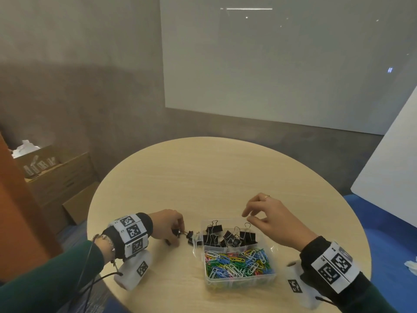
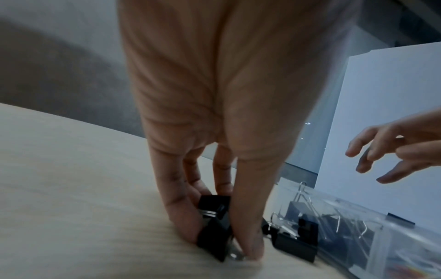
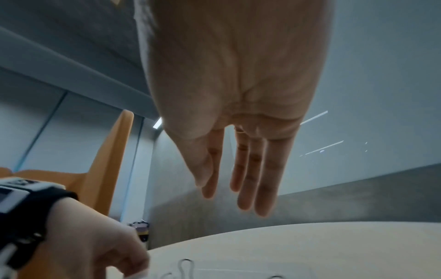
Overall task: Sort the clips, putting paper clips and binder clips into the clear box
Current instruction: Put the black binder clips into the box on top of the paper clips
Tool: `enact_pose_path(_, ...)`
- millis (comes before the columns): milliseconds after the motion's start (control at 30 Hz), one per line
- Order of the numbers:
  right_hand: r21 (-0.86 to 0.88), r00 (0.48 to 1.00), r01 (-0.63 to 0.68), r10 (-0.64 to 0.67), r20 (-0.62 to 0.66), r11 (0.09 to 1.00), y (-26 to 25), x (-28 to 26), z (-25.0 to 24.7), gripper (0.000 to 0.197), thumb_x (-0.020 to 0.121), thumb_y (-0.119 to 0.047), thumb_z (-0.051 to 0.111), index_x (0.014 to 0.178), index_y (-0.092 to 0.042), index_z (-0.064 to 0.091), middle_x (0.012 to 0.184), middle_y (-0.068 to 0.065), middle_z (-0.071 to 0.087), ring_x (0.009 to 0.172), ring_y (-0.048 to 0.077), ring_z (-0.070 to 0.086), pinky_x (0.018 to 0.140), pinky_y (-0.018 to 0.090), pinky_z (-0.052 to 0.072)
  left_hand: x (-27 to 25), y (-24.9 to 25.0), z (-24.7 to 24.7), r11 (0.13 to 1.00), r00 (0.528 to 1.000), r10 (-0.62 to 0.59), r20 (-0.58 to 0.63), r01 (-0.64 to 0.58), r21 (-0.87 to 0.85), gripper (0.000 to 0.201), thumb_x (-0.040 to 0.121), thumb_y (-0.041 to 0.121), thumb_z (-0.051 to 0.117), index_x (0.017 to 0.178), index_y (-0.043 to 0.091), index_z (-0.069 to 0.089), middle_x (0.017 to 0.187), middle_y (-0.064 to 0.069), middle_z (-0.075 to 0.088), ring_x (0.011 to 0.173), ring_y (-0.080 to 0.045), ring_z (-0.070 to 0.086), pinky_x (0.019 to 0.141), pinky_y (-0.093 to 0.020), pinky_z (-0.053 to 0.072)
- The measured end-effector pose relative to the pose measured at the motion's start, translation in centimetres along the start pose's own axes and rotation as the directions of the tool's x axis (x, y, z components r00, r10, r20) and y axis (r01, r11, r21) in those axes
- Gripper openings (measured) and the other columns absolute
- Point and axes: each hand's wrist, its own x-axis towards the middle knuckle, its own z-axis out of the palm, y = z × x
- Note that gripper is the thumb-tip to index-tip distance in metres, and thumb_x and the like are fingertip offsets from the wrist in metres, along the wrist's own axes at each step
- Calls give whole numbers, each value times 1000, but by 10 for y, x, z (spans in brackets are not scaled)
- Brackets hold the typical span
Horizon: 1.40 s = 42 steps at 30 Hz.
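Left hand point(image 2: 214, 132) is down on the counter point(image 1: 203, 177) pinching a black binder clip point(image 2: 212, 222) between thumb and fingers, just left of the clear box point(image 1: 274, 275). That grip looks solid from the wrist view, fingers pressed in on both sides of the clip body. Right hand point(image 1: 270, 216) hovers over the far half of the box, fingers spread and relaxed, holding nothing.

If I were doing this step: keep the pinch on the black body and not the wire handles, since those flip around. Lift straight up, carry it over the box wall, and drop it in the far compartment where the other binder clips point(image 1: 228, 237) already sit. The near compartment is full of coloured paper clips point(image 1: 237, 262), so I'd keep it out of there. There's at least one more loose clip point(image 2: 296, 243) lying right against the box's left side, and it's close enough to get knocked on the way up, so mind that. Looks like the job is nearly done, only a few strays left on that side.

Counter is a round, pale wood-look top. Behind it a grey wall with a big white board point(image 1: 282, 64), another white panel point(image 1: 388, 166) leaning at the right, blue floor point(image 1: 383, 222), cardboard boxes point(image 1: 61, 177) off to the left
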Motion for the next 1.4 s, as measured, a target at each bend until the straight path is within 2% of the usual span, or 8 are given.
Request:
enact_pose_path(233,189,993,71,-88,80,979,-40,4,20,15,92,-29,58,101,-24,69,106,-10,61,93,0,63,82,23,55,-4,-6,-4,999,1000,-16,-5,16,-45,27,74,23,77,92,26,56,99,5,59,85,-16,55,75,-27,48)
enact_pose_path(367,325,992,-1,-41,123,946,-44,13,29,18,91,-25,59,108,-24,65,102,-6,68,87,6,68,80,27,58,-8,-1,-15,991,996,33,-78,-42,-123,20,80,21,75,89,21,58,93,3,59,74,-13,57,65,-20,52)
enact_pose_path(667,674,974,-228,161,162,702,-43,19,40,33,89,-12,64,121,-15,56,107,13,66,90,26,72,77,33,61,0,71,-42,909,919,249,-307,-331,-253,11,84,10,69,90,15,62,90,-4,64,72,-12,62,60,-14,51)
enact_pose_path(833,803,961,-248,239,136,541,-25,17,32,28,86,-7,69,114,-10,63,109,23,65,87,29,71,81,36,59,14,107,-29,853,860,338,-383,-452,-261,14,84,7,64,93,17,66,100,-6,69,92,-20,64,80,-24,51)
enact_pose_path(1033,575,932,-329,354,71,749,4,16,21,15,80,-12,76,86,-1,68,87,22,71,73,31,73,70,36,62,27,114,-14,800,911,282,-302,-397,-450,22,83,4,68,101,15,66,101,-5,63,97,-25,66,86,-39,57)
enact_pose_path(1167,387,929,-361,366,63,849,12,17,20,10,81,-13,74,83,-4,73,74,15,74,64,23,73,63,27,61,29,110,-2,807,933,296,-206,-359,-469,32,87,2,64,115,17,62,108,-2,59,98,-18,65,86,-30,56)
enact_pose_path(1267,292,928,-363,370,32,885,15,19,21,7,84,-11,72,85,-6,75,72,9,73,60,16,72,55,16,55,28,106,1,850,936,293,-196,-349,-395,42,88,0,60,126,18,58,122,-4,61,106,-17,64,92,-34,55)
enact_pose_path(1400,217,925,-367,380,-21,905,17,21,21,6,83,-10,71,84,-6,76,72,8,73,60,16,72,57,17,56,24,102,1,883,928,308,-207,-360,-301,48,89,-5,53,131,18,55,131,-1,59,112,-11,61,93,-29,53)
